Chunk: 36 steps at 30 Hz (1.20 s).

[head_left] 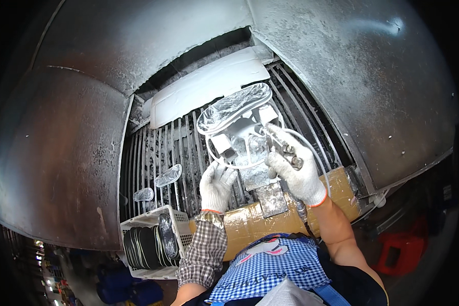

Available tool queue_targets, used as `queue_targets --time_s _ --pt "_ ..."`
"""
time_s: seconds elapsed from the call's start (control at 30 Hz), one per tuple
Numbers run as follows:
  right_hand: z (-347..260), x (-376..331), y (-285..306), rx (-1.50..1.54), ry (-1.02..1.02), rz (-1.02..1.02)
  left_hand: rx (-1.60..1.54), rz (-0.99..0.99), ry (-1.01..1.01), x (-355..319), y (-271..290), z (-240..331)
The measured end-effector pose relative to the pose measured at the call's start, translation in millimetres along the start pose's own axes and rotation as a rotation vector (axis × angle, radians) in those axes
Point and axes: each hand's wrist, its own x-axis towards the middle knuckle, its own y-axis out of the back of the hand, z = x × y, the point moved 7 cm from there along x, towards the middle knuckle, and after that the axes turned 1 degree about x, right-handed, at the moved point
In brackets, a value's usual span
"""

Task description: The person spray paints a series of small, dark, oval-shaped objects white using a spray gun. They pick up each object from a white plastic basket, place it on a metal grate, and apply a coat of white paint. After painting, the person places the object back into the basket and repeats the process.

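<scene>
My right hand (296,168), in a white knit glove with an orange cuff, is closed around a metal spray gun (290,153). The gun points at a white-coated stand with a round white ring (242,166). On the stand's white blocks (221,143) rests a long, sole-shaped piece (234,108) covered in clear film, tilted up toward the right. My left hand (217,187), gloved the same way, is at the ring's lower left edge. Its fingers are apart and it holds nothing; whether the fingertips touch the ring is unclear.
A white plastic crate (188,229) with several dark oval pieces stands at lower left. Two small film-covered oval pieces (168,176) lie on the metal bars (137,153). A white board (204,86) lies behind, metal walls (362,86) flank the booth, and brown-taped cardboard (239,229) edges the front.
</scene>
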Motion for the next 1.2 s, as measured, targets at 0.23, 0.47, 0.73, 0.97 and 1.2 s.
queue_targets --time_s 0.23,0.47,0.73,0.97,1.2 --pt "-1.9 -2.9 17.6 0.023 0.069 0.116 -0.056 0.010 0.004 5.3 2.2 5.4" --pt "-13.2 -5.2 37.2 -0.036 0.097 0.245 -0.086 0.051 -0.021 14.9 10.9 16.2" --pt "-21.4 -20.4 60.4 0.039 0.067 0.382 -0.111 0.085 -0.072 18.7 4.6 27.1" --pt "-29.3 -40.9 48.1 -0.052 0.008 0.249 -0.042 0.078 0.092 -7.0 -17.5 -50.7" --pt "-32.2 -39.7 50.8 -0.079 0.058 0.311 -0.176 -0.132 0.159 -11.8 -44.6 -70.8"
